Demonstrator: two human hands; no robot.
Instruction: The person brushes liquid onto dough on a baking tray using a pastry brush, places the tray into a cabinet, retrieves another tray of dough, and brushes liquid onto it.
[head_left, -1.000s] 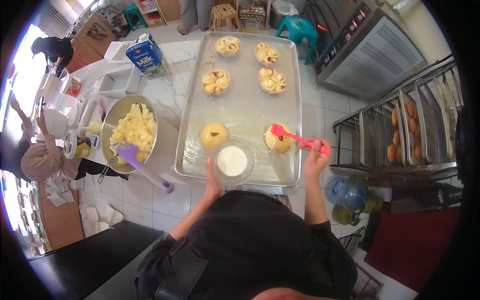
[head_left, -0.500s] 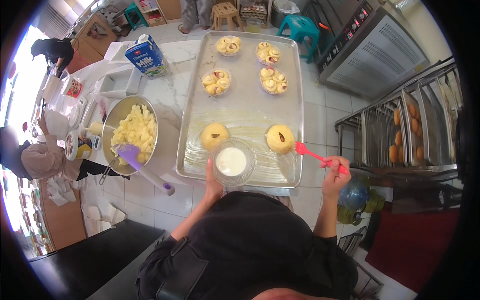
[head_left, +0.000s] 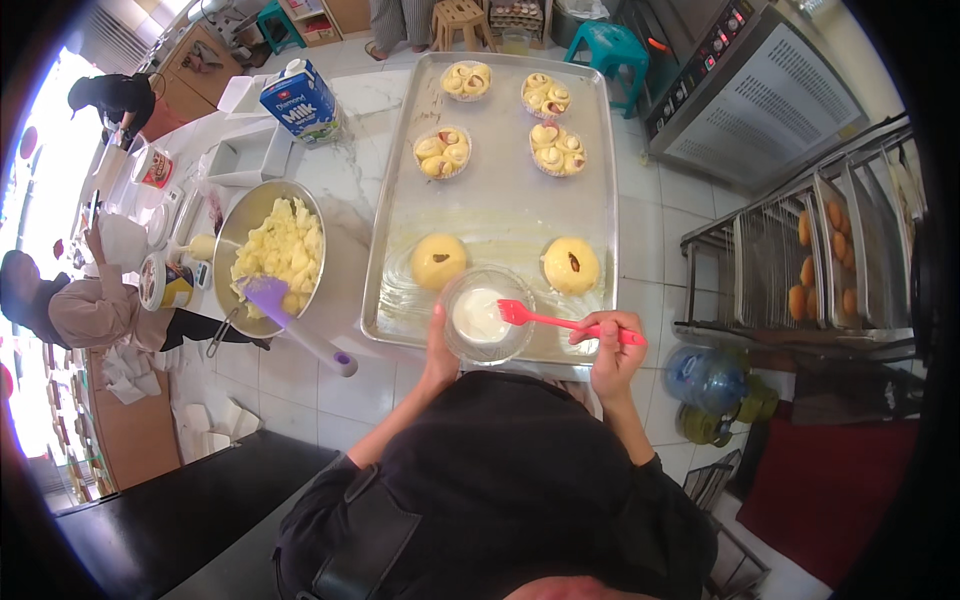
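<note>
My left hand (head_left: 440, 345) grips a clear bowl (head_left: 528, 335) of white liquid (head_left: 474, 318) over the near edge of a metal baking tray (head_left: 490, 205). In my right hand (head_left: 612, 350) is a red pastry brush (head_left: 560, 321), its bristle end at the liquid in the bowl. Two round, glossy yellow buns with dark centre pieces lie just beyond the bowl: the left bun (head_left: 438, 262) and the right bun (head_left: 570, 266). Farther up the tray sit several segmented buns in paper cups, among them a near-left one (head_left: 442, 152) and a near-right one (head_left: 557, 149).
Left of the tray stand a steel bowl (head_left: 222, 232) of yellow chunks with a purple spatula (head_left: 290, 315), and a blue milk carton (head_left: 299, 104). A tray rack (head_left: 780, 265) and an oven (head_left: 745, 100) are at right. Two people (head_left: 95, 300) (head_left: 112, 104) work at far left.
My right hand has brought the brush left, from beside the right bun to the bowl. The bowl has shifted slightly right in the picture, as has the whole scene.
</note>
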